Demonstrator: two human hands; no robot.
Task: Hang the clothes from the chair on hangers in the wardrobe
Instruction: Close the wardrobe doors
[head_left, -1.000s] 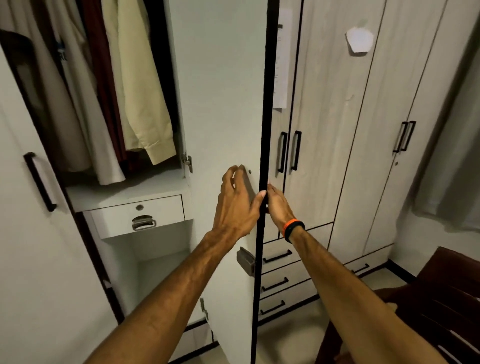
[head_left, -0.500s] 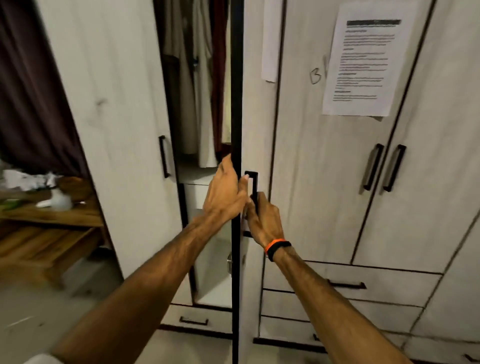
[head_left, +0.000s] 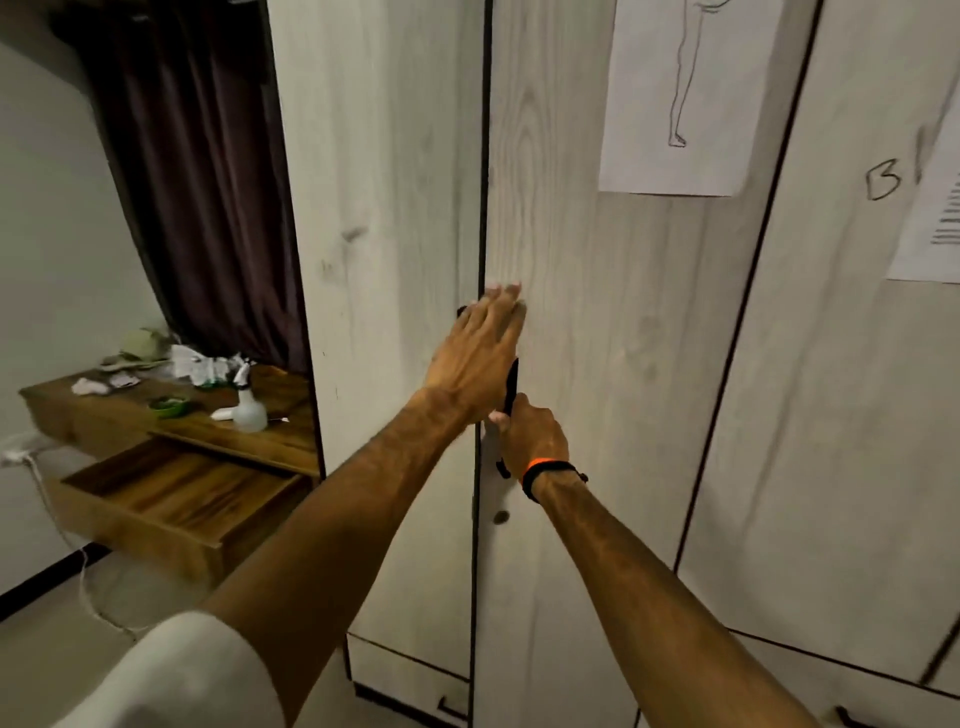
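Gripping upright black handle (head_left: 511, 387) — right hand (head_left: 532, 436); wardrobe (head_left: 597, 312) doors shut.

A second earlier the wardrobe door (head_left: 597, 364) stood wide open, showing hung shirts, a shelf and a small drawer inside. Half a second earlier only a narrow gap remained. By now the door had closed flush against its neighbour (head_left: 384, 312), and the clothes were hidden. The left hand (head_left: 480, 358) moved from the door's edge to lie flat across the seam, fingers straight. The right hand (head_left: 532, 434) slid down to a grip on the black handle (head_left: 511, 384).
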